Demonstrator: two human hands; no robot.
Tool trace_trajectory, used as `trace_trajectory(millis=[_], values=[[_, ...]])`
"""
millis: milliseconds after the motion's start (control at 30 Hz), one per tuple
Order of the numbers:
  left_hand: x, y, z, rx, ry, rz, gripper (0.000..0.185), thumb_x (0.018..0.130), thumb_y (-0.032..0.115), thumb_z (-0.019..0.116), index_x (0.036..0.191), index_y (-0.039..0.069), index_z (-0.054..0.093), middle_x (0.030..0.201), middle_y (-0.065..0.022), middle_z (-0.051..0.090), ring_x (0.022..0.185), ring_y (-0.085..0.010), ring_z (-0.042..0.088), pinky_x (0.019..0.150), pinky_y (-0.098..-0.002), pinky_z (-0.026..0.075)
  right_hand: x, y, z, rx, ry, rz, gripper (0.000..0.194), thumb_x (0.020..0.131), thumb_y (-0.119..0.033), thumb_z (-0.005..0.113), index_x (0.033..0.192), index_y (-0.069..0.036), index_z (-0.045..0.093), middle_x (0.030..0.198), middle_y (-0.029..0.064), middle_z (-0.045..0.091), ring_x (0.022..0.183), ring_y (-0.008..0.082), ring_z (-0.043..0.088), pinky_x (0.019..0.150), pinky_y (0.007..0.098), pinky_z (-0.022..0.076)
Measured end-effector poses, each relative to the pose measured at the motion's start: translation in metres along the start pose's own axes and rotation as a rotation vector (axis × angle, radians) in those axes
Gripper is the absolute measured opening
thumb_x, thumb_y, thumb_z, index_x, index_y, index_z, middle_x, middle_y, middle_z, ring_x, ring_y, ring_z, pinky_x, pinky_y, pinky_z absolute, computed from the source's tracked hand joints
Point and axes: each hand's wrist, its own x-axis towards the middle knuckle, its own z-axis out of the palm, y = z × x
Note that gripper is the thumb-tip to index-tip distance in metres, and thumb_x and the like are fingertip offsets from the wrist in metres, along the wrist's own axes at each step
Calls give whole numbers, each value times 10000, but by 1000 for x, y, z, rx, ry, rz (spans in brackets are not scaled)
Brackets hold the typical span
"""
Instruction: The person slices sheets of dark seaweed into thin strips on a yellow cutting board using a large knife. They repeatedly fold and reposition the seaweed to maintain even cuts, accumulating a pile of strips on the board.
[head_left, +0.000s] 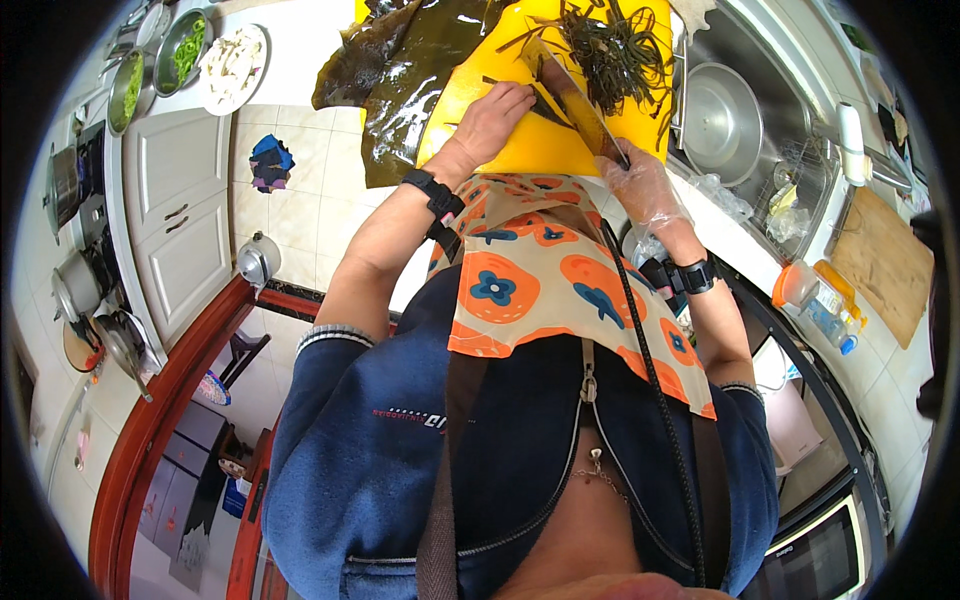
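My right hand (641, 184), in a clear plastic glove, grips the handle of a broad kitchen knife (574, 97). The blade points away from me across a yellow cutting board (487, 75). My bare left hand (491, 124) has its fingers bent and pressed onto a narrow dark piece of kelp (549, 109), just left of the blade. A heap of thin kelp shreds (619, 56) lies right of the knife. Wide, wet kelp sheets (420, 67) cover the board's left side and hang over its front edge.
To the right is a steel sink (795, 90) holding a large metal basin (720, 124). Plastic bottles (832, 322) and a wooden board (881, 262) lie beyond it. At far left stand a plate of pale pieces (232, 71) and bowls of cut greens (187, 52).
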Motion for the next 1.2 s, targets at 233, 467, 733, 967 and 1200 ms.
trace_trajectory(millis=[233,467,733,967,1200], values=[[1,1,-1,-3,-9,-10,384,816,73,582,1194,34,639,1231,-93,631,1165,-278,589,933,-345,534,-7,9,11,-94,-44,26,403,950,-216,614,1237,67,620,1013,314,685,967,451,665,851,436,525],[3,1,-1,-9,10,-13,354,802,59,597,1150,35,655,1185,-93,643,1127,-276,607,914,-339,539,37,-7,39,-186,-94,130,421,939,-238,596,1240,55,620,970,303,694,931,467,668,841,470,531],[3,3,-2,-35,28,-10,342,818,55,598,1155,33,652,1179,-93,643,1117,-270,611,909,-334,540,29,1,30,-61,90,125,401,928,-252,589,1161,71,642,914,310,684,893,463,665,803,463,530],[2,1,-1,-5,-1,-19,358,824,59,590,1177,40,648,1194,-83,626,1139,-266,593,901,-336,545,3,0,12,-71,-25,74,381,944,-244,580,1156,67,641,917,315,675,884,463,658,804,462,523],[2,1,1,21,7,-3,343,813,64,593,1148,29,656,1179,-76,621,1137,-251,584,873,-322,554,8,-2,21,-202,-135,166,392,946,-241,604,1210,47,628,960,266,693,899,416,662,822,411,518]])
